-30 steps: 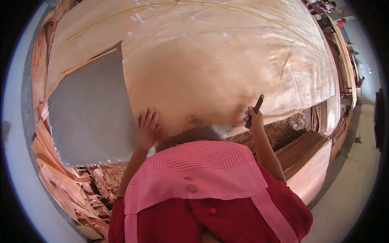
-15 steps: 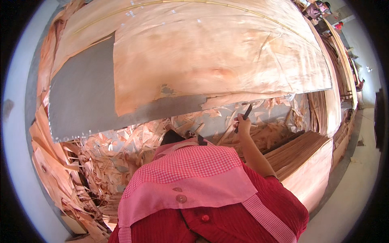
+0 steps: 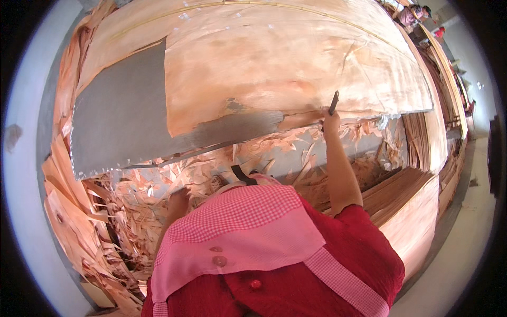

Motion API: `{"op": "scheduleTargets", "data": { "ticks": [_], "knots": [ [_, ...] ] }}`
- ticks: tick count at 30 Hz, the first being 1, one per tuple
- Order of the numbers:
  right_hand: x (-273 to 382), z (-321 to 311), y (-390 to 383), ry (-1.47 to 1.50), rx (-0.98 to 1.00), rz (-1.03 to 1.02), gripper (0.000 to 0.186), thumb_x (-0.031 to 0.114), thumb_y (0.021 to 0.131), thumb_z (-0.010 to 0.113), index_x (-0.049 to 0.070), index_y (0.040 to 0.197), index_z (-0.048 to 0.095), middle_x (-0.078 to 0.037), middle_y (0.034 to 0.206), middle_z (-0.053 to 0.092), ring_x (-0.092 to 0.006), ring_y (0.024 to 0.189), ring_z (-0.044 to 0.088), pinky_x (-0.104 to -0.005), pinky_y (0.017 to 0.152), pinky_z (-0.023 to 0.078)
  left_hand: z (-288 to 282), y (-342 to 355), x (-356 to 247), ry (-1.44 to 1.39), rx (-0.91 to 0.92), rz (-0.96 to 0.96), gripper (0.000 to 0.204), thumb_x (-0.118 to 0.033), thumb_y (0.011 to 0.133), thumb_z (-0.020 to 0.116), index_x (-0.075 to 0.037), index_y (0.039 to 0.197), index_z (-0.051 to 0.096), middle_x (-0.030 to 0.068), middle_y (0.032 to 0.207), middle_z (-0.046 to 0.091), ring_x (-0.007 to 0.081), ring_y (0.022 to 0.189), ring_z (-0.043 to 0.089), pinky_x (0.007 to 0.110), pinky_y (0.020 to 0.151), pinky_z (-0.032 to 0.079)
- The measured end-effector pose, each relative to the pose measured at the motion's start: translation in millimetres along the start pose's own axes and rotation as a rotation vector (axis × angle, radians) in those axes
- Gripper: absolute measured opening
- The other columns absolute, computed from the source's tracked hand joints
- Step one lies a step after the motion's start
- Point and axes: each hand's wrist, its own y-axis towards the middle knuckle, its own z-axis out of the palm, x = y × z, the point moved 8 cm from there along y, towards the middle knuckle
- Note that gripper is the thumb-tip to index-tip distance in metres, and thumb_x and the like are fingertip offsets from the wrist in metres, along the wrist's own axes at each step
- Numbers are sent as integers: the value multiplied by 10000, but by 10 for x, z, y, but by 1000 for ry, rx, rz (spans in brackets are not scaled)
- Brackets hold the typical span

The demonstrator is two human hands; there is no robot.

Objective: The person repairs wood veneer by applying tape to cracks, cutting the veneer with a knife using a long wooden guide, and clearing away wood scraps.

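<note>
The right hand [image 3: 330, 121] gripped a slim black tool [image 3: 334, 101], right of centre.
Whether the left hand [image 3: 179, 199], lower left of centre, was open could not be told; a thin, wrinkled tan wood-veneer sheet [image 3: 237, 68] crossed the upper frame beside a smooth grey surface [image 3: 121, 111].

The tool [image 3: 334, 102] is black, the veneer [image 3: 253, 68] peach-tan, the board [image 3: 119, 113] grey, the apron [image 3: 248, 210] pink-checked.

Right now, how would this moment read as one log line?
Left hand: over wood scraps, grip unclear | Right hand: holding black tool by edge of veneer sheet | Grey surface: visible left of sheet
</note>
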Motion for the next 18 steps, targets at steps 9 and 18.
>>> {"op": "scheduleTargets", "data": {
  "ticks": [9,18],
  "knots": [
    [-265,-14,134,125,84,72,140,152,831,602,42,911,571,-29,691,578,-101,556,510,-211,496,404,-517,1191,-4088,445,-426,1042,397,-228,799,537,-102,1174,503,127,1371,298,349,1285,230,537,1017,221],
    [-94,119,1,-2,294,152,141,117,777,656,3,841,603,-44,660,606,-94,548,531,-215,481,414,-122,1656,-4448,352,-426,1054,498,-163,764,564,-12,1221,434,125,1320,363,333,1259,269,437,1048,229]
  ]
}}
